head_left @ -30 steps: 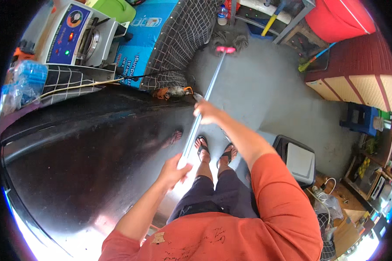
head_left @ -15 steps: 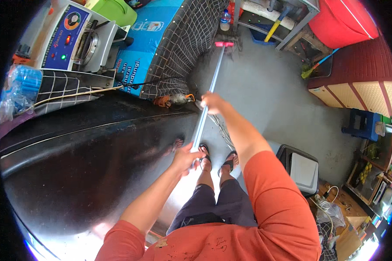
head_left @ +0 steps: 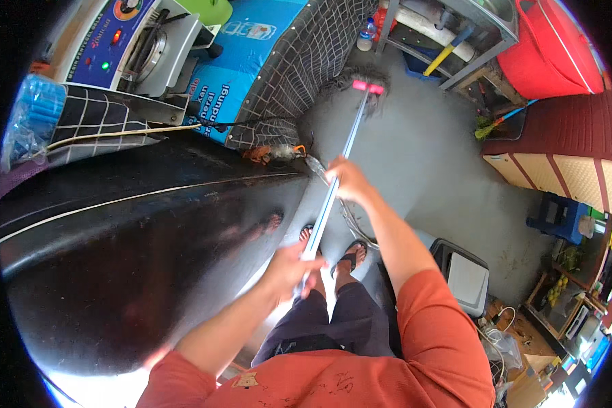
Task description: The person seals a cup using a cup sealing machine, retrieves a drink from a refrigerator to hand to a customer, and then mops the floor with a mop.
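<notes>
Both my hands hold a long mop (head_left: 328, 204) with a pale blue and white handle. My left hand (head_left: 294, 270) is closed around the lower end of the handle, in front of my legs. Higher up the shaft, my right hand (head_left: 349, 181) grips it with the fingers wrapped round. The handle slants away from me to a pink mop head (head_left: 368, 87). Dark, stringy mop strands (head_left: 350, 78) lie spread on the grey floor, beside the checked cloth and short of the metal rack.
A large dark, shiny surface (head_left: 149, 272) stands on my left. Beyond it are a sealing machine (head_left: 109, 51) and a checked cloth (head_left: 279, 75). A metal rack (head_left: 449, 41), red bin (head_left: 551, 47), blue stool (head_left: 559, 216) and grey-lidded container (head_left: 464, 275) stand around the floor. A cable (head_left: 350, 217) crosses near my feet.
The mop head has moved slightly right and nearer to me, its strands now spread to the left. Both hands have shifted with the handle, and my feet have changed position.
</notes>
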